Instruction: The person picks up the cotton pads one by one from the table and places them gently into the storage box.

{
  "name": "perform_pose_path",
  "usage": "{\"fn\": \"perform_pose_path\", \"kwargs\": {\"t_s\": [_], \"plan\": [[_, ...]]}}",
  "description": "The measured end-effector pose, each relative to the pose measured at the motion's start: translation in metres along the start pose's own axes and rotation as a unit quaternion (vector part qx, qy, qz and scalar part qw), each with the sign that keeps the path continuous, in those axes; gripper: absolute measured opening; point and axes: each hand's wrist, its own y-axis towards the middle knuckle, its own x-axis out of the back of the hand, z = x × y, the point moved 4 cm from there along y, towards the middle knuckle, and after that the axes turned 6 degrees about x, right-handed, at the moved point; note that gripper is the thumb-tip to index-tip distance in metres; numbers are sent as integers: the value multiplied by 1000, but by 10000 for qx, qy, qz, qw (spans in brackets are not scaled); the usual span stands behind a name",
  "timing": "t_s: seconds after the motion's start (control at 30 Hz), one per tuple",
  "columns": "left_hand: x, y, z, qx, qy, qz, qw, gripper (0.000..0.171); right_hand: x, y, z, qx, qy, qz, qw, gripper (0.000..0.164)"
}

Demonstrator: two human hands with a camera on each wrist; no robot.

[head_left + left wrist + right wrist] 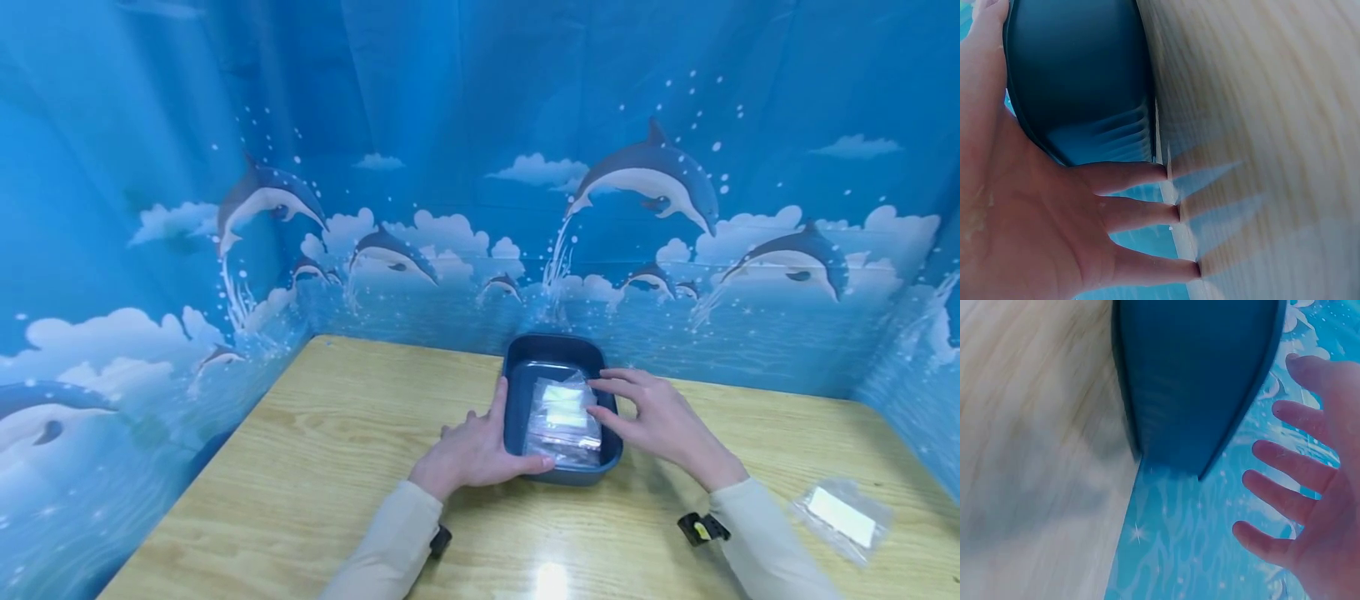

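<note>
A dark blue rectangular box [564, 340] holds several clear plastic bags with white labels [566, 412], lying in a stack. My left hand [472, 450] rests against the box's left side, its thumb lying over the near rim. In the left wrist view, the straight fingers [1141, 209] of that hand reach down to the tabletop beside the box wall. Over the right rim hovers my right hand [660, 417], fingertips above the bags. The right wrist view shows this hand [1310, 481] with spread fingers, apart from the box wall [1197, 381] and holding nothing.
One more clear bag with a white label [843, 517] lies on the wooden table [360, 417], right of my right forearm. A blue dolphin-print curtain [450, 167] hangs behind the table's far edge and along both sides. The box stands close to that edge.
</note>
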Motion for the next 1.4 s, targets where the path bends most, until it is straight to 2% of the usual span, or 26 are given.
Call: {"fn": "perform_pose_path", "kwargs": {"t_s": [0.27, 0.6, 0.77, 1.03, 1.4], "plan": [[1, -2, 0, -12, -2, -6, 10000, 132, 20, -25, -10, -48, -320, -248, 9992, 51], [1, -2, -1, -65, 22, -32, 10000, 132, 38, -54, -27, -726, -869, 100, 9935, 81], [1, -1, -1, -47, 19, -20, 10000, 131, 42, -71, -35, -1022, -1120, 334, 9879, 87], [2, -1, -2, -63, 4, -21, 10000, 131, 44, -98, -46, -1369, -1763, 626, 9728, 94], [2, -2, 0, -34, 31, -21, 10000, 131, 44, -122, -60, -1784, -1743, 760, 9654, 97]]}}
